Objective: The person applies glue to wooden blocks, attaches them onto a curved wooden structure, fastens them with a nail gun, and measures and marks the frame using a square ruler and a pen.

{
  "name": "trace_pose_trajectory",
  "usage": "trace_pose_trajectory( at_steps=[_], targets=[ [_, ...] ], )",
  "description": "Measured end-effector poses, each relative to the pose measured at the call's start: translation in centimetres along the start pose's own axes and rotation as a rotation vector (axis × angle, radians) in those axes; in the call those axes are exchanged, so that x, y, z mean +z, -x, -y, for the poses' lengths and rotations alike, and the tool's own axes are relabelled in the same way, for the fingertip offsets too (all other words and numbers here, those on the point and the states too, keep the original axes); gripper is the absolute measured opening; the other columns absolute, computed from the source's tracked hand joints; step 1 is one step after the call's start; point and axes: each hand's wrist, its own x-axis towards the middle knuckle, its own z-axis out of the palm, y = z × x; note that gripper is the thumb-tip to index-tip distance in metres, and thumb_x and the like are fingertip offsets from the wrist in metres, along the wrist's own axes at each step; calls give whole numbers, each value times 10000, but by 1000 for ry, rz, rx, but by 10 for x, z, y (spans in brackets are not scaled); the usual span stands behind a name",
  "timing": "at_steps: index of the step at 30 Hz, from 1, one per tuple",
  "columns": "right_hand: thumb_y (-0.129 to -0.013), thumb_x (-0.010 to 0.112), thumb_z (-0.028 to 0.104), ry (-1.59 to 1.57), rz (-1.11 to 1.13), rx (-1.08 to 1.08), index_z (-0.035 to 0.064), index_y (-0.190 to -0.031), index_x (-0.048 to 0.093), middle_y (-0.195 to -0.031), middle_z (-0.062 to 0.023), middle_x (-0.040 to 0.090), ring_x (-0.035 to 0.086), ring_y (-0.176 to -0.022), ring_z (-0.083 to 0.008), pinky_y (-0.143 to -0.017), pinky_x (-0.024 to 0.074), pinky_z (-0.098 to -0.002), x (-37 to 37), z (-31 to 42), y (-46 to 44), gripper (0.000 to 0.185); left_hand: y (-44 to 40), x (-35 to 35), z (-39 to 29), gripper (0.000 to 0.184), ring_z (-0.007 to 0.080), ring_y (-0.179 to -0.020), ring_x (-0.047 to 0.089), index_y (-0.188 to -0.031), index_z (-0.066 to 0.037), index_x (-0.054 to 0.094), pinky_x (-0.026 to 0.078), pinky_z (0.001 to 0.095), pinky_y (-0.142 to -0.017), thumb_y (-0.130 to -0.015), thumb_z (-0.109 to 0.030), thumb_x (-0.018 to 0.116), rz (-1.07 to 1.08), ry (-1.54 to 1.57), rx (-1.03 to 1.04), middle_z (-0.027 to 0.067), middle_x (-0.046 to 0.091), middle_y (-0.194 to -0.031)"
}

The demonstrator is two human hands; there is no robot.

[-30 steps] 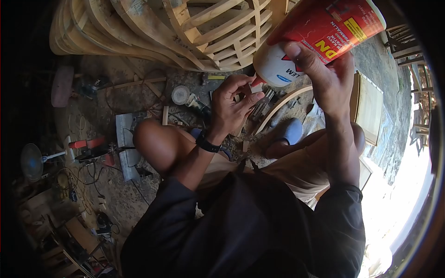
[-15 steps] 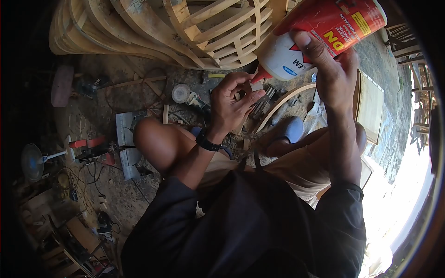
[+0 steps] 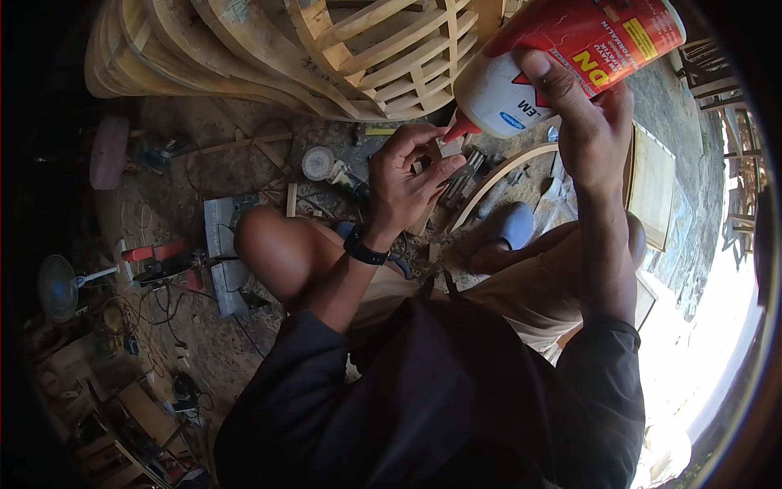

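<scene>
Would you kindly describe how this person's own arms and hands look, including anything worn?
Dark fabric sleeves stop around the elbows. The left hand and right hand wear no gloves; a black, strap-like wristband circles the left wrist, the right being bare.

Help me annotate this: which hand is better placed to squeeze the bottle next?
Likely the right hand: it grips the tilted bottle, red nozzle toward the small block in the left hand.
</scene>
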Motion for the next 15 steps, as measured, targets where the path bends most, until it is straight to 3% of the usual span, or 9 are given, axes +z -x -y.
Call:
trace_pose_trajectory(
  at_steps=[10,13,15],
  targets=[
    [-955,736,224,-42,-39,-62,-7,-1183,687,-1035,-78,734,693,-953,-160,-883,517,-308,0,-2,-1,328,1,-2,0,410,126,-954,677,-1246,15,631,567,267,-849,-868,30,788,11,35,0,86,652,-1165],
    [-958,733,226,-177,-100,-60,-13,-1188,683,-1042,-80,731,691,-962,-159,-887,516,-308,0,-6,-3,335,2,-2,-2,440,122,-1021,659,-1302,-5,599,546,292,-914,-894,21,760,14,236,-109,90,657,-1198],
    [-963,726,225,-281,-135,-11,-26,-1193,677,-1053,-83,727,685,-982,-158,-897,513,-309,0,-9,-7,344,-1,-4,-2,419,115,-1096,632,-1337,-32,574,510,313,-991,-944,-39,718,-73,556,-288,72,663,-1219]
  ],
)
